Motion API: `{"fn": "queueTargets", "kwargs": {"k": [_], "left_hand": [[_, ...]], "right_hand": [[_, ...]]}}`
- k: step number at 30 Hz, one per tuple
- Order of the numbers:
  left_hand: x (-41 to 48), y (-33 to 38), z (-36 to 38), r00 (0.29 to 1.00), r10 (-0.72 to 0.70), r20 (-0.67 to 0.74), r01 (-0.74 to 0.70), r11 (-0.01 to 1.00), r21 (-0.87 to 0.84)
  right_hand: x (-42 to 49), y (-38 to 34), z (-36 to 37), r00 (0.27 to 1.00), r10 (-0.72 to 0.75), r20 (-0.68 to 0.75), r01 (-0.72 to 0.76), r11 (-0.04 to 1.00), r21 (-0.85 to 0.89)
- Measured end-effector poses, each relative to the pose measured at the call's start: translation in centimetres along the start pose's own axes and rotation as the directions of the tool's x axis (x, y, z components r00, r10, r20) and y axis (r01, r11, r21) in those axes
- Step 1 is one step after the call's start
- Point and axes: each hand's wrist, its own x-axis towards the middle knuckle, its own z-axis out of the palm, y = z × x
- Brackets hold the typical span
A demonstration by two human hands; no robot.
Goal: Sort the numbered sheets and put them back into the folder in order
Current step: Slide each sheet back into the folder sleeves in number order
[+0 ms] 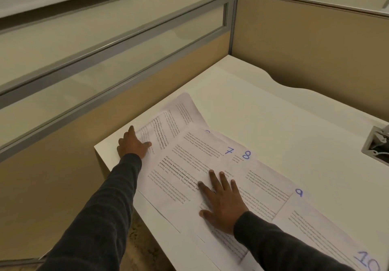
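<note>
My left hand (133, 144) is at the left corner of the white desk (273, 102), at the edge of the leftmost printed sheets (179, 111). Its index finger is straight along the paper's edge and its thumb lies on the paper. The hand seems to rest there with loose fingers, and I see nothing gripped in it. These leftmost sheets are a little curled and overlap each other, and their numbers are not readable.

Next to the right lies the sheet marked 7 (189, 157), partly over them. My right hand (223, 199) lies flat on it with all fingers spread and straight, and presses the paper down where it meets the sheet marked 8 (246, 155). It holds nothing.

Further right, the sheet marked 9 (299, 192) follows. The sheet marked 10 (366, 258) is at the lower right corner of the view. All the sheets lie on the desk in one overlapping row, from the far left toward the near right.

Behind the desk stand beige partition walls (305, 39) with grey frames. At the right edge a grey cable box (376, 144) is set into the desk top.
</note>
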Motion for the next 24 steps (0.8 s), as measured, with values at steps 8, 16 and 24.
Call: {"fn": "queueTargets", "kwargs": {"k": [8, 16, 24], "left_hand": [[-2.7, 3.0, -3.6, 0.981, -0.104, -0.166, -0.011, 0.819, -0.573], [-8.8, 8.7, -10.6, 0.783, 0.027, -0.622, -0.499, 0.624, -0.601], [-24.3, 15.3, -11.7, 0.529, 0.179, -0.830, -0.780, 0.488, -0.392]], "right_hand": [[-0.1, 0.1, -0.7, 1.000, -0.002, 0.012, 0.002, 1.000, 0.022], [-3.3, -1.7, -4.0, 0.969, 0.013, -0.247, 0.069, 0.945, 0.320], [-10.8, -2.4, -10.3, 0.996, 0.079, -0.039, 0.056, -0.215, 0.975]]}}
